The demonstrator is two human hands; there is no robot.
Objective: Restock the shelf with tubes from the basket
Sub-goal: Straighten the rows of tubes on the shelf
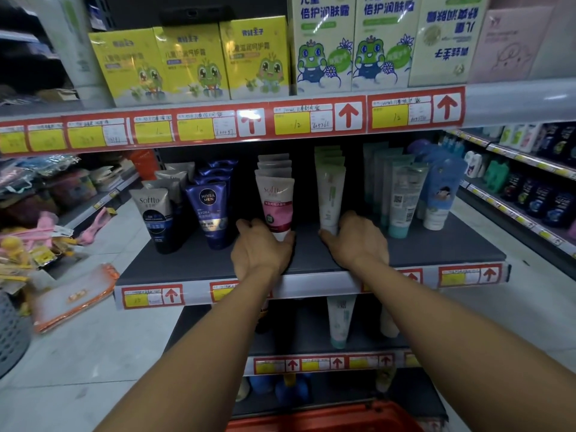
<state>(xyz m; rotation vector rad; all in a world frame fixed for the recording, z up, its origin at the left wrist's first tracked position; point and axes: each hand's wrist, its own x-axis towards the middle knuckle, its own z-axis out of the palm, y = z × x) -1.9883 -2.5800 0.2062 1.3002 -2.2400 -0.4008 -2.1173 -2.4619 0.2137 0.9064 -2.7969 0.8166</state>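
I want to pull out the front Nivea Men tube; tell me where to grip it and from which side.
Grip the Nivea Men tube around its wide middle, coming from the front, fingers on its two sides. It stands upright on its cap, with open shelf before it and tubes crowding behind.

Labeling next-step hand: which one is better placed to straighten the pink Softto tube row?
Left. The left hand already grips the base of the front pink Softto tube; the right hand is occupied holding the pale green tube.

The pink-and-white Softto tube (276,204) stands beside a navy Nivea Men tube (210,213) (silver band); pale green tube (330,194); red basket (327,419); yellow frog-printed boxes (193,62).
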